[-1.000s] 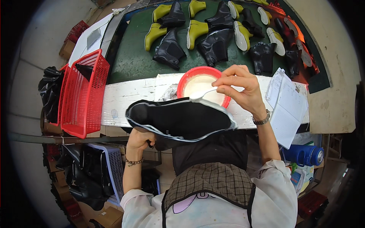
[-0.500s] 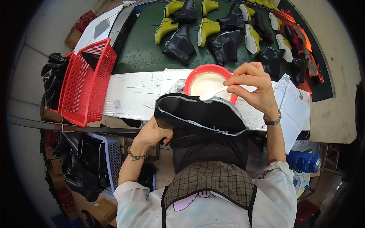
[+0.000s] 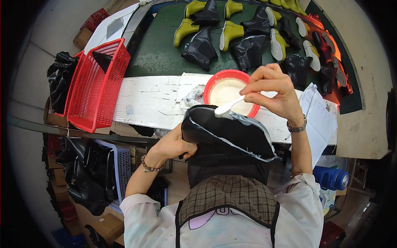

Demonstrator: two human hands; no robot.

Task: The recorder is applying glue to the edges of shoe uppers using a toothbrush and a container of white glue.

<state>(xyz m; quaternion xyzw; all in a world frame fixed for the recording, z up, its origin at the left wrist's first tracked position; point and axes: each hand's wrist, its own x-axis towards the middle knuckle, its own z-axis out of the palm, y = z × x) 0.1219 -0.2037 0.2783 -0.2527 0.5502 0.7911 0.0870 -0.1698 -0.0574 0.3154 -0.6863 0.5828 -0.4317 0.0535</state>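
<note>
Black on the boot (image 3: 237,132), white on the tool (image 3: 224,109), red on the bowl (image 3: 207,93), dark-checked brown on the apron (image 3: 225,193).

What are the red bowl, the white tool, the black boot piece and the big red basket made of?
Red bowl: probably plastic, smooth and evenly coloured.
White tool: likely plastic too, smooth and plain white.
Black boot piece: its inside looks like dull cloth lining, but could be something else.
Red basket: seems plastic, slightly shiny, with rows of neat holes.
</note>
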